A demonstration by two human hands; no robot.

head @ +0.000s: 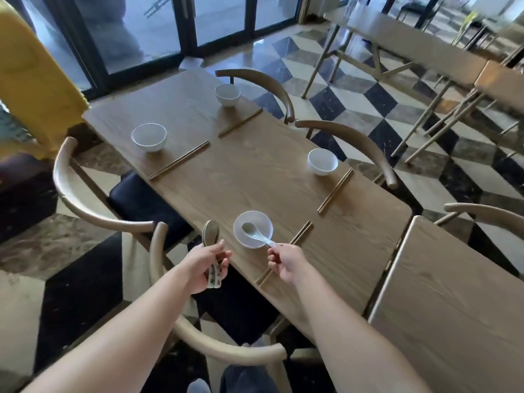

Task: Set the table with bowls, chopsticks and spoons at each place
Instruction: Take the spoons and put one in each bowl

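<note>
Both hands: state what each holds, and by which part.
Right hand pinches one spoon by its handle end, bowl end over the near bowl. Left hand grips stacked spoons by their handles.

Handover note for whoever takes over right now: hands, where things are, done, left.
Right hand: holds a spoon by the handle tip, its scoop over the nearest bowl.
Left hand: grips a stack of spare spoons.
Table: four bowls out, each with a pair of chopsticks beside it.
Done: bowls and chopsticks at all four places.
Left: release this spoon, then add spoons to the far-left bowl, far bowl and right bowl, which look empty.
</note>
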